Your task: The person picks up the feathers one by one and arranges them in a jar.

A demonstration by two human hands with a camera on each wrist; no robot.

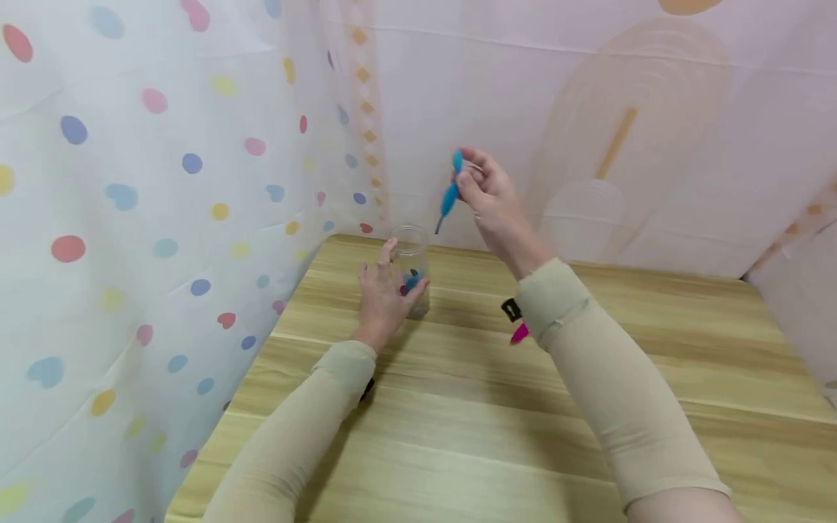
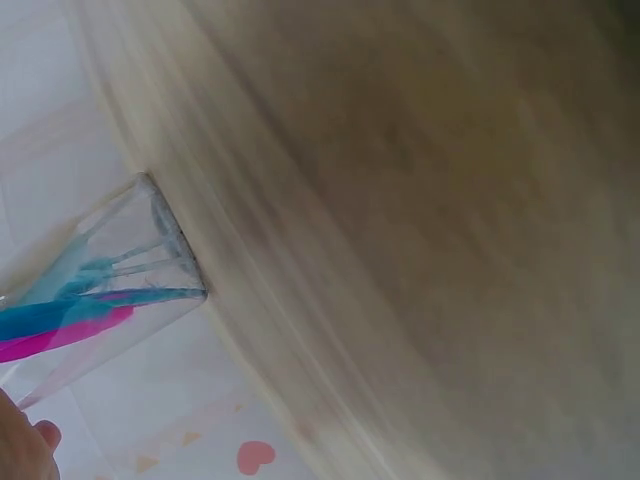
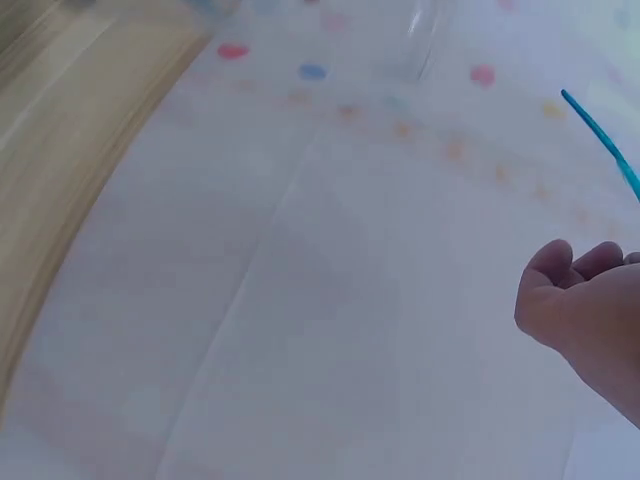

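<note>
Wood-grain table [image 1: 588,407], clear glass [image 1: 412,270]

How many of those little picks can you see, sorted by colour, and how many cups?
Blue picks: 2, one pinched in the right hand as the blue pick, one inside the clear cup as seen at
Pink picks: 2, one in the cup, one on the table by the right sleeve
Clear cups: 1, held by the left hand
Total: 5
</note>
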